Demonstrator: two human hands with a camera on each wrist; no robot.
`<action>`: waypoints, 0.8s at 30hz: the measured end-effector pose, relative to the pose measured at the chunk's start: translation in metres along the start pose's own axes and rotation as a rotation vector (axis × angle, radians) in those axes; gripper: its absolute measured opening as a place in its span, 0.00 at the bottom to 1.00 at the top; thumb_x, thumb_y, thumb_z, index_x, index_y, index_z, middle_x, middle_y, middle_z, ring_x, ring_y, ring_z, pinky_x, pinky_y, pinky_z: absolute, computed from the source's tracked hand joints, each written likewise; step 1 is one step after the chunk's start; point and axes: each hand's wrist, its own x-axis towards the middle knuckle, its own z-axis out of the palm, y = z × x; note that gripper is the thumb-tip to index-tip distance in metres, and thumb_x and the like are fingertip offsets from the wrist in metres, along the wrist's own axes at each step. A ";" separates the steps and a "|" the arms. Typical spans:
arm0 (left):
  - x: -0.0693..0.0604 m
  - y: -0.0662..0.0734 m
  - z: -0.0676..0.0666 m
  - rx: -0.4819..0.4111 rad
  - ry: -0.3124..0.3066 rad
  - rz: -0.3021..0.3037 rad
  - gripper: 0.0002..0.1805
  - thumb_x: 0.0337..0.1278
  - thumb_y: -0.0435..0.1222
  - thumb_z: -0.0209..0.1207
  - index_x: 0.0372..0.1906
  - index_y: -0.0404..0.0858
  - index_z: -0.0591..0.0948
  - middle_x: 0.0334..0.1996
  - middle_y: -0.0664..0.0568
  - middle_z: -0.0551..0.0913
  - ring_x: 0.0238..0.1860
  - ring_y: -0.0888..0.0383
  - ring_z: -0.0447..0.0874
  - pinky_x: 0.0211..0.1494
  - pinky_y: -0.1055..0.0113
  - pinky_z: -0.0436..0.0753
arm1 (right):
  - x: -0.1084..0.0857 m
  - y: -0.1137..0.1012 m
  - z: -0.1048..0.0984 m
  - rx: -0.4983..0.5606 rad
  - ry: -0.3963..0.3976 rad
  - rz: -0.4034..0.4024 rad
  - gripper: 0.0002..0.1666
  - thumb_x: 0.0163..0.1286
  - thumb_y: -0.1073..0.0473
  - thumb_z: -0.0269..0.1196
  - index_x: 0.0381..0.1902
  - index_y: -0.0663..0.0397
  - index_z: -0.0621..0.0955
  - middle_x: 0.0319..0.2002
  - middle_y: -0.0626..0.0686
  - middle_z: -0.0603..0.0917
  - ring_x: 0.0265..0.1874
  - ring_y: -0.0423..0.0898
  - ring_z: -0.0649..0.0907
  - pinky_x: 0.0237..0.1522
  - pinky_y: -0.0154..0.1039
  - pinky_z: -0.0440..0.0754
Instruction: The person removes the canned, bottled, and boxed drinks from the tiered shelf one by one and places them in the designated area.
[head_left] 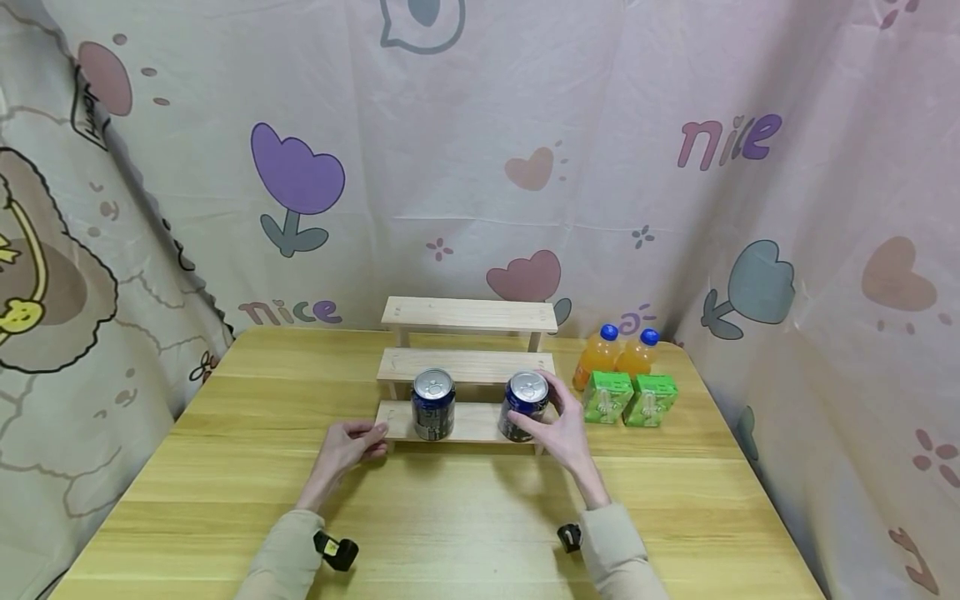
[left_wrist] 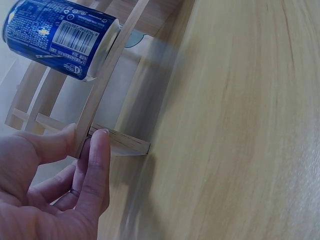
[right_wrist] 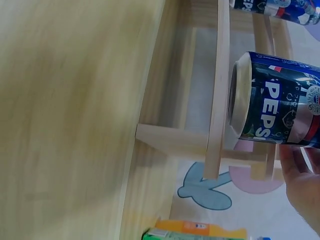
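Observation:
A three-tier wooden shelf (head_left: 468, 365) stands at the back of the table. My left hand (head_left: 352, 446) pinches the left end of its lowest board, thumb above and fingers below, as the left wrist view shows. One blue Pepsi can (head_left: 433, 406) is upright on that board, left of the middle. At the board's right side my right hand (head_left: 558, 421) grips a second Pepsi can (right_wrist: 280, 100), thumb in front and fingers round the far side. In the right wrist view a small gap seems to show between this can's base and the board.
Right of the shelf, two orange drink bottles (head_left: 597, 358) with blue caps stand behind two green drink cartons (head_left: 651, 402). The wooden table (head_left: 465, 525) reaches toward me. A patterned curtain (head_left: 450, 167) hangs behind and at both sides.

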 end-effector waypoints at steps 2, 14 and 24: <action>0.000 0.000 0.000 -0.005 0.000 0.000 0.24 0.68 0.30 0.60 0.60 0.14 0.71 0.32 0.45 0.89 0.28 0.61 0.90 0.38 0.73 0.92 | 0.000 0.000 -0.002 -0.020 0.017 0.011 0.46 0.48 0.72 0.78 0.66 0.62 0.73 0.60 0.63 0.82 0.61 0.57 0.81 0.72 0.53 0.76; 0.001 -0.002 -0.001 -0.010 -0.013 0.002 0.25 0.69 0.31 0.59 0.59 0.14 0.71 0.31 0.45 0.90 0.28 0.62 0.89 0.37 0.74 0.92 | -0.004 0.005 -0.027 -0.001 0.109 -0.012 0.44 0.47 0.74 0.78 0.64 0.62 0.75 0.57 0.63 0.83 0.51 0.28 0.79 0.64 0.26 0.77; 0.002 -0.003 -0.001 -0.019 -0.007 -0.011 0.24 0.69 0.31 0.60 0.60 0.14 0.71 0.30 0.46 0.89 0.27 0.63 0.89 0.37 0.74 0.91 | -0.008 0.011 -0.052 0.032 0.185 -0.035 0.44 0.46 0.76 0.77 0.63 0.63 0.76 0.57 0.62 0.82 0.51 0.29 0.80 0.59 0.19 0.77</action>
